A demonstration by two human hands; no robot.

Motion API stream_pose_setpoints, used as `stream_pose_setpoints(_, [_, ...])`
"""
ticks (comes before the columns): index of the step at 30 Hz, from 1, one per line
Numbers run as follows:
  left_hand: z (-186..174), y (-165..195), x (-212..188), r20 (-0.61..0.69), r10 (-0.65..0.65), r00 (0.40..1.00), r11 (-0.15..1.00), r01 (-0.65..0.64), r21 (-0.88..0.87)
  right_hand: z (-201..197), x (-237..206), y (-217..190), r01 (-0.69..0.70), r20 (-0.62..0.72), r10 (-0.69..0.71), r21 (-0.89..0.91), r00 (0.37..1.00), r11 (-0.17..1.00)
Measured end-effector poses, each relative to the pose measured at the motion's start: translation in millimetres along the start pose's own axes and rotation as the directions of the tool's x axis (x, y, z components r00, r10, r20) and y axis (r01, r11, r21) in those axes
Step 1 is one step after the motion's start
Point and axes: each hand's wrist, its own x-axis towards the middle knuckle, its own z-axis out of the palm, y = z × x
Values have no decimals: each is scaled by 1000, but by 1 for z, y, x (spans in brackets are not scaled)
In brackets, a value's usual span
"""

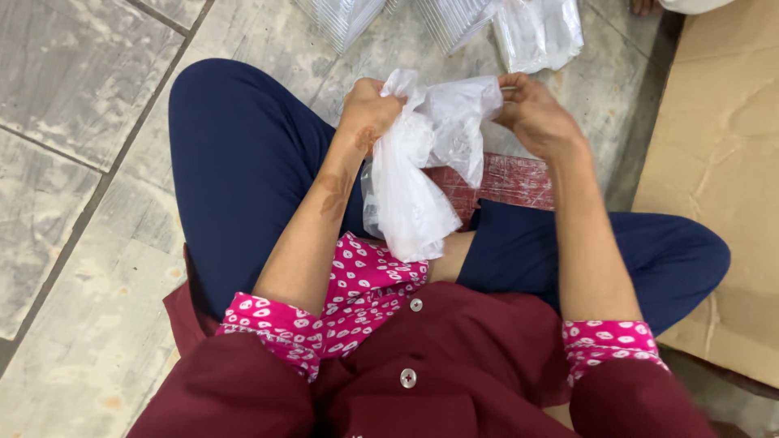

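Observation:
Seated on the floor with legs crossed, I hold a crumpled white plastic bag point(422, 162) above my lap. My left hand point(369, 109) grips its upper left part in a fist. At the bag's upper right edge, my right hand point(531, 113) pinches the plastic between fingers and thumb. The bag hangs down between my forearms and reaches my pink patterned top. A red flat object point(507, 180) lies under the bag, partly hidden by it.
Stacks of clear plastic packets point(349, 16) and another clear plastic bag point(535, 32) lie on the grey tiled floor point(73, 122) ahead. A large brown cardboard sheet point(722, 162) covers the floor to the right. My blue-trousered knees point(235, 154) flank the bag.

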Motion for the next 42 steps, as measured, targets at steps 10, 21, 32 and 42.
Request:
stream_pose_setpoints(10, [3,12,-8,-3,27,1000,946,-24,324,25,-19,-7,24,-72,-34,-135,997,990])
stream_pose_setpoints(21, [0,25,-14,43,-43,998,957,28,289,19,-22,-20,141,-113,-149,-77,982,987])
stream_pose_setpoints(32, [-3,26,-16,8,8,1000,958,-10,285,12,-4,8,180,-202,-249,-308,947,934])
stream_pose_setpoints(42, [2,26,-4,2,-27,1000,921,24,388,7,31,47,36,-154,-73,-230,985,972])
